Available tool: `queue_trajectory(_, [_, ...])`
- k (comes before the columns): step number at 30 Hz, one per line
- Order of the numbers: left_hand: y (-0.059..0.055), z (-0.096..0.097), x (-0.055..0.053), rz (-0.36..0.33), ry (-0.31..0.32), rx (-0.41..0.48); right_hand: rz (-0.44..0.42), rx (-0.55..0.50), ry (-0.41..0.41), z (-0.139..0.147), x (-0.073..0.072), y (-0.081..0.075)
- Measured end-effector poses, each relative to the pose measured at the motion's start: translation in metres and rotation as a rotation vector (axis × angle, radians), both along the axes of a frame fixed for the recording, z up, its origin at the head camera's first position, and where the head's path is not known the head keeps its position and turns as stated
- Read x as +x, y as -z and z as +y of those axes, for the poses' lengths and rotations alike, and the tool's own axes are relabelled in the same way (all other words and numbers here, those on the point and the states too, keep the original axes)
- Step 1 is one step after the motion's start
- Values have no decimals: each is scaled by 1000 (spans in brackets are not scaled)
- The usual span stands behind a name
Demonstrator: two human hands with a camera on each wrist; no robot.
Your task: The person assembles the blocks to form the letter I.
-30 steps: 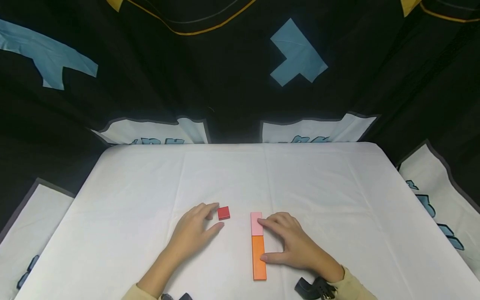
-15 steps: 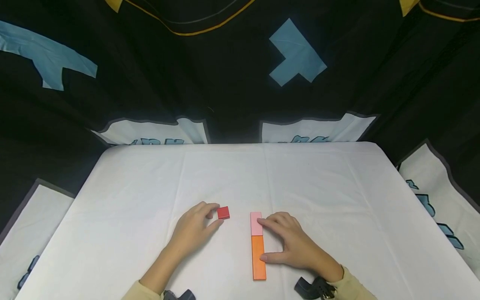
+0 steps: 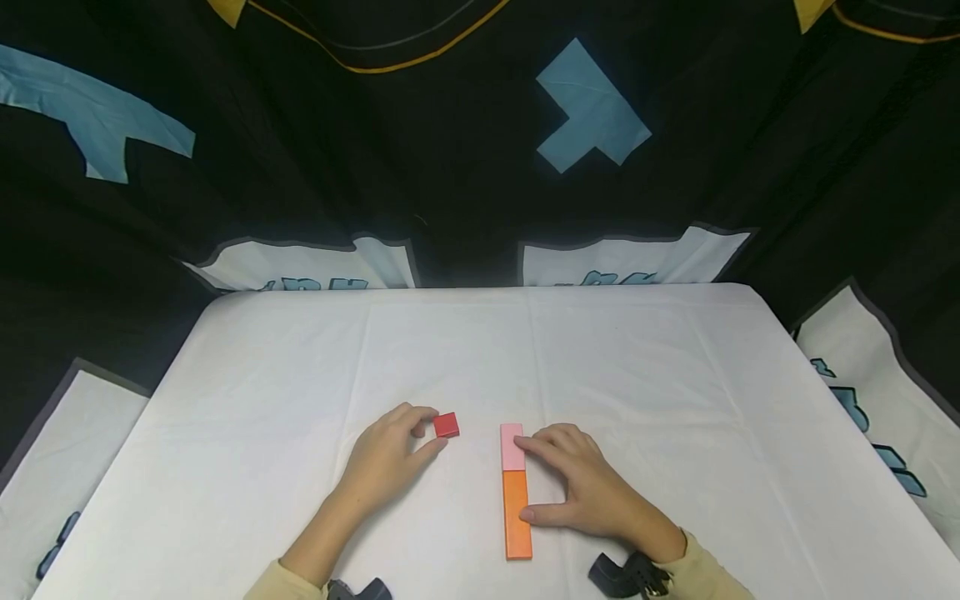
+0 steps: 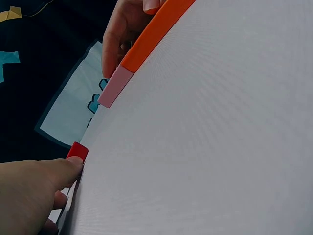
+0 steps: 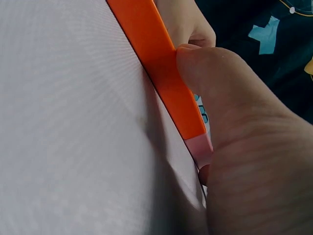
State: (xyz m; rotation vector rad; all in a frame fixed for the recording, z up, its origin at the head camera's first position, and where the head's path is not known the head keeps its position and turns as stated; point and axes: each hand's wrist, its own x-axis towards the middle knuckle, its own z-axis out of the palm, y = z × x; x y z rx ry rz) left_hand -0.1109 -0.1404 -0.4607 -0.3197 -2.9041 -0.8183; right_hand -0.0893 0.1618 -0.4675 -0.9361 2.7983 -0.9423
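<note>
In the head view, my left hand (image 3: 386, 458) pinches a small red block (image 3: 447, 425) between thumb and forefinger at its near and far sides. The left wrist view shows the thumb (image 4: 68, 169) against that red block (image 4: 78, 151). To the right, a pink block (image 3: 512, 447) and a longer orange block (image 3: 517, 517) lie end to end in a line. My right hand (image 3: 585, 483) rests its forefinger on the pink block and its thumb on the orange one, fingers spread. In the right wrist view the thumb touches the orange block's (image 5: 159, 73) upper surface.
A white cloth (image 3: 637, 367) covers the table under both hands. Dark curtains (image 3: 450, 150) with blue and yellow shapes hang behind and at the sides. Black wrist devices (image 3: 630, 577) sit by both sleeves near the front edge.
The left thumb has moved slightly in toward the red block, so that the hand now pinches it. My right hand and the pink and orange blocks have kept their places.
</note>
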Motion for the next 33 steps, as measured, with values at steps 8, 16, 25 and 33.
queue_trajectory(8, [-1,1,-1,-22,-3,0,-6,-2,0,0,-1,1])
queue_trajectory(16, [0,1,-1,-27,-10,0,-5,-4,-1,0,-1,2])
queue_trajectory(25, [2,2,-5,17,-20,44,10,-3,-8,1,-2,4])
queue_trajectory(33, [2,6,-17,45,-38,118,21,0,-5,1,-2,4])
